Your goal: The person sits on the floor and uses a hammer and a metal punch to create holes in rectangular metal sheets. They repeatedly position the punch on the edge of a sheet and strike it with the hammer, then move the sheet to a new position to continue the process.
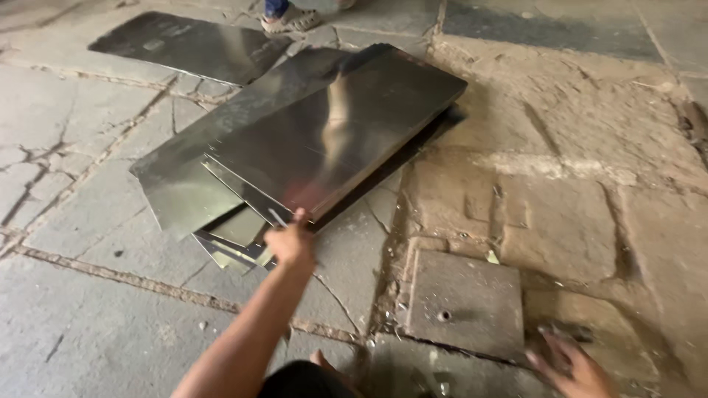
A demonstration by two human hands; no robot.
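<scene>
The left hand (291,242) pinches the near edge of the top steel sheet (335,129) between thumb and curled fingers. The grip sits at the low corner of that edge, where the sheet overhangs the ones beneath and leaves room for fingertips. A thin pale strip, possibly a marker or a sheet edge, shows just left of the thumb; which it is cannot be told. The forearm extends forward from the lower frame, wrist straight, elbow low.

Beyond and to the left of the grip, the stack of polished sheets (184,188) lies fanned on the cracked stone floor (81,133), corners offset so each edge stays reachable. A separate sheet (188,46) lies flat farther away, near a sandalled foot (291,18).

The right hand (571,365) is well apart to the right, fingers spread, motion-blurred, close to the floor beside a square stone slab (464,302). It holds nothing visible.
</scene>
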